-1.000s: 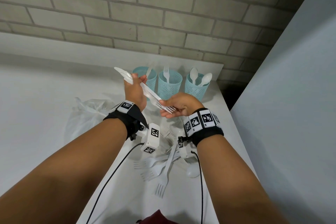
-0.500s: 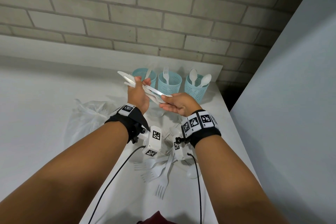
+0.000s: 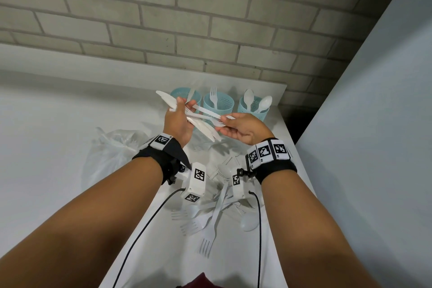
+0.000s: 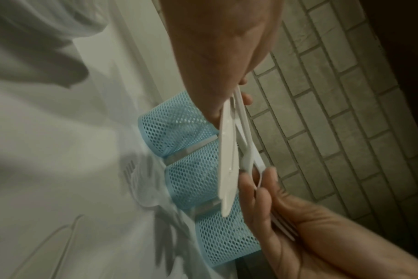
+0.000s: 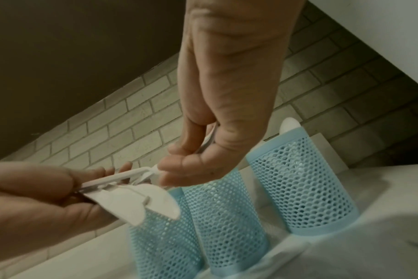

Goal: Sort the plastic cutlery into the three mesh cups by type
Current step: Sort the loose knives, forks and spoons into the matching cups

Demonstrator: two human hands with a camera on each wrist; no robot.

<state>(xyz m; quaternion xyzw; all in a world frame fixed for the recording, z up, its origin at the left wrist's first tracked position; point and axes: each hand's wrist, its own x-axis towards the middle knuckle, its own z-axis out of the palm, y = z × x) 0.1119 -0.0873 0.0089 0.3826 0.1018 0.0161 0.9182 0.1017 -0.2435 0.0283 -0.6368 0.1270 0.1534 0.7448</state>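
Note:
My left hand point(image 3: 179, 112) grips a bundle of white plastic knives point(image 3: 203, 129), blades sticking out both sides, in front of the cups. My right hand point(image 3: 224, 123) pinches the tine end of a white fork point(image 3: 205, 112) whose handle still reaches into the left hand's fingers. In the left wrist view the fork point(image 4: 249, 156) crosses the broad knife point(image 4: 227, 169). Three blue mesh cups stand at the table's back edge. The left cup point(image 3: 196, 97) holds a knife, the middle cup point(image 3: 225, 103) a fork, and the right cup point(image 3: 243, 110) two spoons.
A loose pile of forks and spoons point(image 3: 211, 215) lies on the white table point(image 3: 58, 124) under my wrists. A crumpled clear plastic bag point(image 3: 112, 154) sits to the left. A brick wall runs behind the cups, and a grey panel point(image 3: 374, 124) borders the table's right edge.
Both hands have risen slightly toward the cups. The right hand has drawn the fork rightward, so it now angles apart from the knife bundle in the left hand.

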